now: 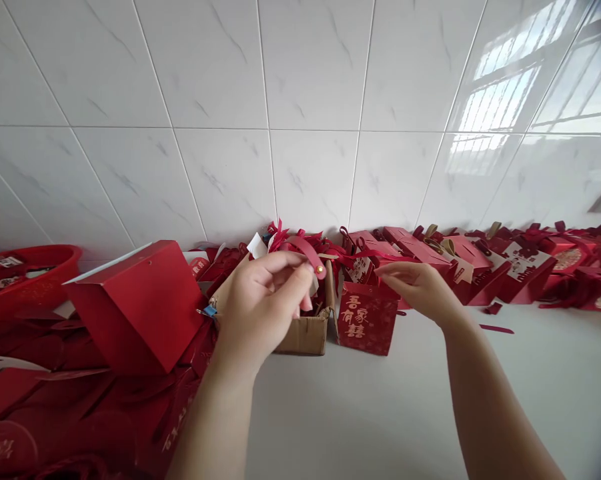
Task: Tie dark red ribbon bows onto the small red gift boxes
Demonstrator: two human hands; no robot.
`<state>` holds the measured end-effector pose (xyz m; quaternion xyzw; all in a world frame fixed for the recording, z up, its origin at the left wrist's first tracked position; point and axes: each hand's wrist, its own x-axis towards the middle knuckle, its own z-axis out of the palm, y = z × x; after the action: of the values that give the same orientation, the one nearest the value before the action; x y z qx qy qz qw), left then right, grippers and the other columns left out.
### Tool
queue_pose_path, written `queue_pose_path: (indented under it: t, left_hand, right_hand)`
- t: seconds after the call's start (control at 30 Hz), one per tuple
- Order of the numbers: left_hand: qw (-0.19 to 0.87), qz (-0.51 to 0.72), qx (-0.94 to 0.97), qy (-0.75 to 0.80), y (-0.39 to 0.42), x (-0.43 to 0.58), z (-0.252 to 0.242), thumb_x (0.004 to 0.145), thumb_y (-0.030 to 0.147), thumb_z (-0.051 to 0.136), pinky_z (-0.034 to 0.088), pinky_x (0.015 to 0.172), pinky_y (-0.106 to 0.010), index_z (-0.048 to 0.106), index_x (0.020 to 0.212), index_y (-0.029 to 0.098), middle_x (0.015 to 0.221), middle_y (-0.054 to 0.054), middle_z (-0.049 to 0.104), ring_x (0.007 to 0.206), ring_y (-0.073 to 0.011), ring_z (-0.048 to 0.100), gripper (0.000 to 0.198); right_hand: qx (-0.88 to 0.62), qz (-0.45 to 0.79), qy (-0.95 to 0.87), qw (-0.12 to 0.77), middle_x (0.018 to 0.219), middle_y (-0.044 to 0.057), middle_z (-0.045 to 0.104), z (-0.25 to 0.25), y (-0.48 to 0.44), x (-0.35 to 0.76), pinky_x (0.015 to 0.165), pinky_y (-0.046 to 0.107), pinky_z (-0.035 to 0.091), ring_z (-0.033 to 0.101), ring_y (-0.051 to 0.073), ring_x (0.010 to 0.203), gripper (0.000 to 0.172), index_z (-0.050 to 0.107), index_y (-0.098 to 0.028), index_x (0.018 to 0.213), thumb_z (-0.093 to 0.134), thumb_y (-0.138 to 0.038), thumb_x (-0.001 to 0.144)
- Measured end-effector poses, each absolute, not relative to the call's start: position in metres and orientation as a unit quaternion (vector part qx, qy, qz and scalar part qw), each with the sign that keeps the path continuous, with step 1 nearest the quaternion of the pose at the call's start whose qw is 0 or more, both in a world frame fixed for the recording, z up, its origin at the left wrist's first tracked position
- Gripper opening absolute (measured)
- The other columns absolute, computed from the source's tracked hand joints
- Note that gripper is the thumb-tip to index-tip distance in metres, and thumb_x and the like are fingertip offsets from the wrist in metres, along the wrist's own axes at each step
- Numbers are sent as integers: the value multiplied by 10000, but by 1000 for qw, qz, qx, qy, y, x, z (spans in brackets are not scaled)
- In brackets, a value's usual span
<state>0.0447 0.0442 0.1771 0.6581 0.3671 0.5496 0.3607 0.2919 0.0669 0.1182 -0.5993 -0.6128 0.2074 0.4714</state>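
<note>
Evidently, work is partway along. Several ribboned boxes (525, 267) stand in a row to the right, against the wall, and are judged complete. The small box (367, 323) with gold characters stands upright on the table (360, 413), just beside the cardboard carton (303, 337); it is judged unfinished, the strap (307, 253) being off it. A heap of red packaging (80, 413) at left is judged to be remaining stock.

The left hand (260, 303) is raised before the carton, wrist bent inward, thumb and forefinger pinching the studded strap. The right hand (423, 287) reaches inward, fingers extended and gripping nothing visible, at the box's upper right edge; contact cannot be confirmed.
</note>
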Motion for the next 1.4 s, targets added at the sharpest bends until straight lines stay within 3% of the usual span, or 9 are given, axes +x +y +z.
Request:
queue_pose_path:
  t: [0.13, 0.33, 0.5, 0.7, 0.97, 1.17, 1.4]
  left_hand:
    - [337, 522, 716, 319, 43, 58, 170, 839, 219, 554, 410, 453, -152, 651, 744, 160, 521, 39, 533, 468, -63, 483, 148]
    - [207, 565, 753, 266, 38, 67, 164, 865, 222, 566, 419, 499, -168, 641, 724, 173, 561, 33, 545, 531, -74, 491, 167]
    - [158, 576, 770, 225, 32, 68, 165, 846, 185, 591, 457, 567, -197, 663, 751, 169, 620, 7, 613, 640, -107, 565, 120]
    - [233, 556, 771, 205, 31, 64, 169, 828, 175, 586, 462, 609, -244, 668, 704, 175, 634, -12, 611, 680, -140, 580, 149]
    - [314, 483, 789, 216, 26, 54, 174, 830, 200, 617, 406, 523, -219, 704, 771, 174, 639, -16, 617, 576, -109, 515, 109]
    - [339, 442, 802, 216, 18, 51, 180, 837, 188, 601, 423, 518, -198, 654, 756, 170, 649, 2, 605, 563, -96, 516, 98]
    - [243, 389, 852, 251, 9, 46, 179, 867, 188, 545, 411, 550, -193, 609, 803, 198, 666, 20, 581, 608, -93, 522, 91]
  right_hand:
    - [-430, 238, -642, 589, 912, 56, 716, 140, 38, 261, 734, 270, 566, 674, 171, 843, 175, 723, -207, 911, 690, -346, 810]
    - [-256, 397, -610, 636, 859, 9, 716, 151, 14, 228, 756, 224, 583, 683, 114, 785, 139, 707, -238, 978, 699, -257, 840]
    - [-219, 450, -576, 646, 822, 2, 719, 149, 11, 224, 710, 249, 600, 688, 121, 726, 137, 706, -245, 963, 711, -225, 827]
    - [-234, 418, -614, 628, 718, 14, 703, 148, 6, 226, 569, 257, 565, 631, 129, 622, 125, 747, -262, 935, 705, -215, 827]
    - [-193, 363, -675, 612, 785, 35, 670, 151, 1, 229, 621, 245, 551, 620, 130, 733, 127, 736, -218, 859, 665, -115, 839]
    - [-140, 306, -746, 574, 858, 49, 670, 152, 3, 237, 612, 223, 561, 646, 121, 732, 288, 752, -238, 973, 591, -29, 858]
    - [-130, 230, -804, 533, 808, 59, 640, 155, 2, 243, 613, 210, 535, 628, 112, 705, 226, 754, -232, 997, 549, -168, 926]
